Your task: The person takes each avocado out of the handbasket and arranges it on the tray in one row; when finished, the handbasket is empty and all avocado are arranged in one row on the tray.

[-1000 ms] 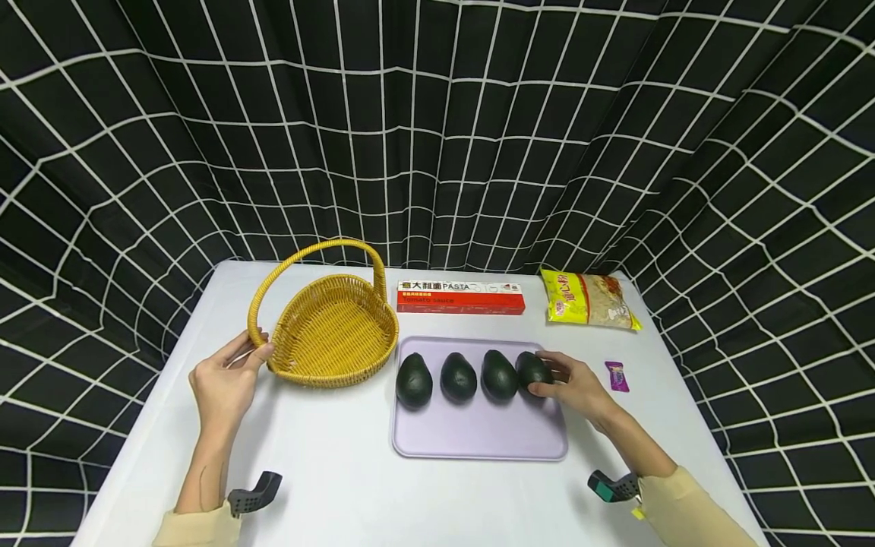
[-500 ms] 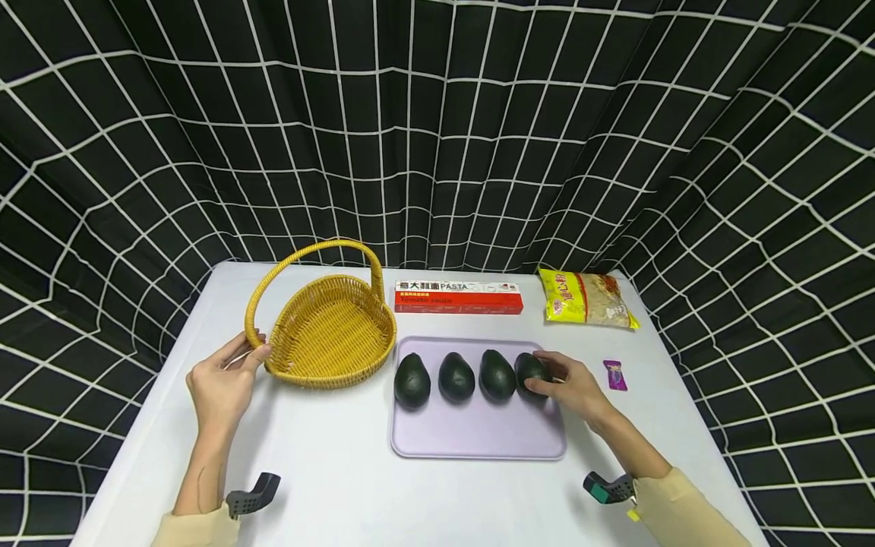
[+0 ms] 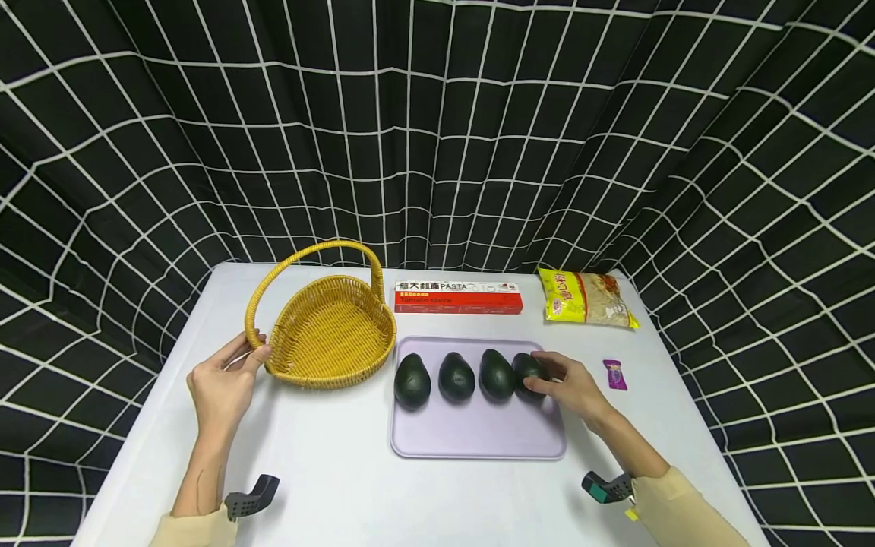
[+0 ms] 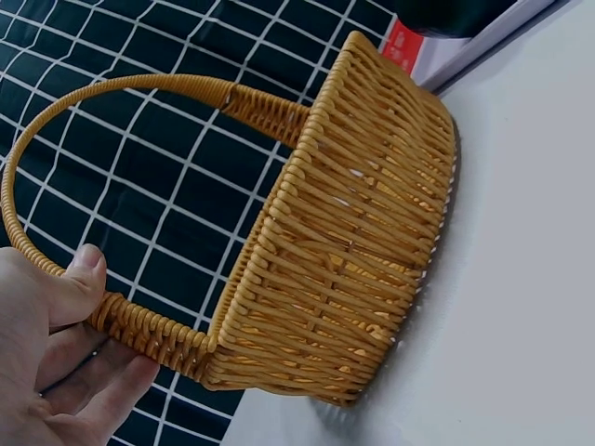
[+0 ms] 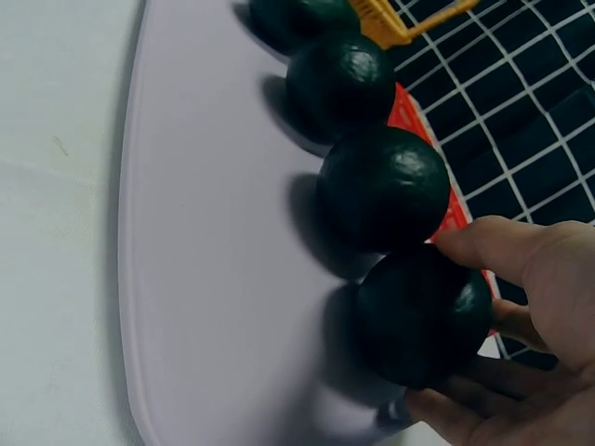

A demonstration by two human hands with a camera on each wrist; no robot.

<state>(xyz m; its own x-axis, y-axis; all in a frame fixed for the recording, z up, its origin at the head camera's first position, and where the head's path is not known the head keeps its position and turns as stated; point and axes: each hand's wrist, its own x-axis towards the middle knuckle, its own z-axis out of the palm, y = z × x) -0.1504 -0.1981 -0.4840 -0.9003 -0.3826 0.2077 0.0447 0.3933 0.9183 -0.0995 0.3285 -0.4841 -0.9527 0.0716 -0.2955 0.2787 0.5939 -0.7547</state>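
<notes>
My left hand (image 3: 222,384) pinches the left foot of the handle on a yellow wicker basket (image 3: 335,334), which stands at the left with nothing inside. In the left wrist view the thumb lies over the handle (image 4: 149,330) and the fingers pass beneath it. At the right, my right hand (image 3: 570,387) holds the rightmost dark green avocado (image 3: 529,374) between thumb and fingers. That avocado rests at the right end of a row on a pale lilac tray (image 3: 478,437). In the right wrist view the held avocado (image 5: 423,316) touches or nearly touches its neighbour (image 5: 383,189).
Behind the tray lies a red and white pasta box (image 3: 458,298). A yellow food bag (image 3: 588,298) is at the back right, and a small purple packet (image 3: 614,374) lies right of the tray. A black gridded curtain (image 3: 437,137) surrounds the white table (image 3: 328,463).
The right hand and its avocado have shifted very slightly left, toward the neighbouring avocado. The left hand and basket stay as they were; the whole view drifted a little.
</notes>
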